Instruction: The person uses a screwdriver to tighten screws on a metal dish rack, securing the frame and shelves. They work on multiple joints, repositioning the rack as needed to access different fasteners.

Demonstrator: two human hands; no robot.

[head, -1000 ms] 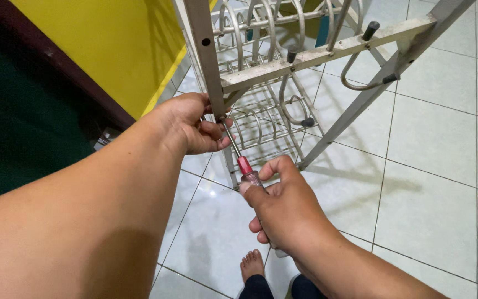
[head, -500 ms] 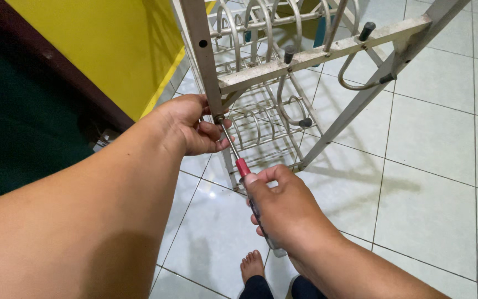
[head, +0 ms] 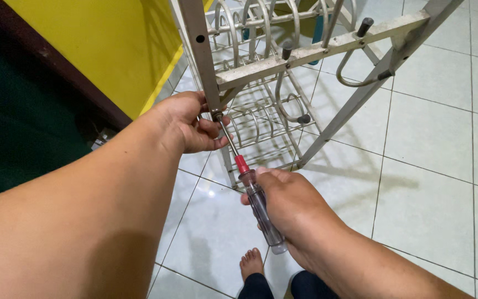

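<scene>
Low in the middle of the frame, my right hand (head: 291, 202) has its fingers wrapped tight on the clear handle of the screwdriver (head: 253, 191), so I should push straight and turn slowly. Above it, my left hand (head: 186, 122) pinches the screw spot on the metal rack's grey post (head: 203, 52), which runs to the top; I hold it steady.

Packages, labels, signs, screens: I find none in my view, upper left to lower right; no printed surface or display of any kind shows here.
</scene>
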